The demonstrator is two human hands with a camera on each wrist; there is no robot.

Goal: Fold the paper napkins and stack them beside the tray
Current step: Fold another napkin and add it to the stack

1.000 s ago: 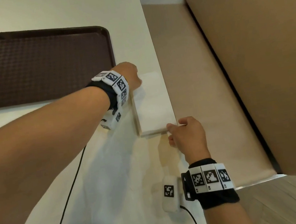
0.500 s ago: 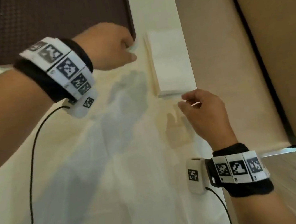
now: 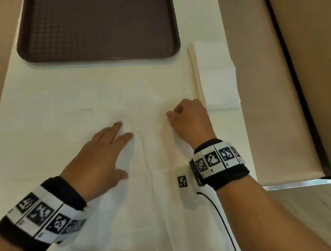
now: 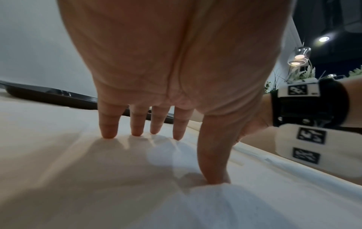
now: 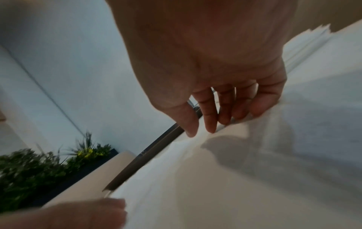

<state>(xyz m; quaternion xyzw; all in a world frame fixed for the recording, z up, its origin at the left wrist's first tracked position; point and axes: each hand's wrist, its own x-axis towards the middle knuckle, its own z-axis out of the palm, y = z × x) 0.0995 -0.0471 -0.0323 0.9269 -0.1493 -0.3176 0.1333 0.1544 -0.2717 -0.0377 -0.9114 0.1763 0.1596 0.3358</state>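
Napkins (image 3: 148, 148) spread mid-surface; our left hand (image 3: 99, 157) presses one flat, fingers straight; right hand (image 3: 189, 120) fingers pinch fold; folded stack (image 3: 215, 76) at right edge beside tray (image 3: 96, 25).

Bare forearms, black wristbands (image 3: 226, 177) w/ b&w square marker tags, white cam pod (image 3: 184, 188), black cable (image 3: 221, 221).

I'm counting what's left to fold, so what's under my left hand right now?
An unfolded white napkin lies under the left hand, fingers pressed flat on it. Whether more napkins lie beneath that one cannot be seen.
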